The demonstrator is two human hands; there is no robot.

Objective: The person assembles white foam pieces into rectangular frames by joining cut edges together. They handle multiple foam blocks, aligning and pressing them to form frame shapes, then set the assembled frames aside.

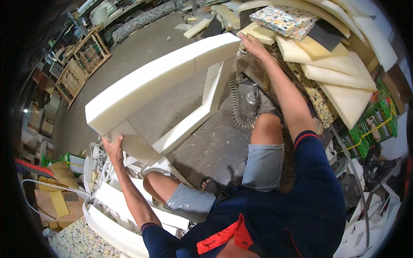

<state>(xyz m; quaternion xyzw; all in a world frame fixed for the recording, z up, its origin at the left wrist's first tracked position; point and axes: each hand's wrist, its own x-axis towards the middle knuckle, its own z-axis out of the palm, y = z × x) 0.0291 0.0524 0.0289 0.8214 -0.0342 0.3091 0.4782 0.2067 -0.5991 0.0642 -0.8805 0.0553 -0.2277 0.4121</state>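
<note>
A large open frame of white foam slabs (167, 69) is held up in front of me, tilted, its thick long side on top. My left hand (113, 149) grips its near left corner, thumb up along the slab. At the far right end, my right hand (254, 45) is closed on the other corner. Through the frame's opening the grey floor shows. Below its right end lie a grey coiled hose (234, 103) and a metal cup-like tool (253, 97), standing close to my knee.
Cream foam sheets (344, 81) and a speckled foam block (284, 19) are heaped at the right, above green packages (374, 122). White foam offcuts (116, 202) lie by my left leg, near a broom (63, 171). Wooden frames (90, 50) lean at the far left.
</note>
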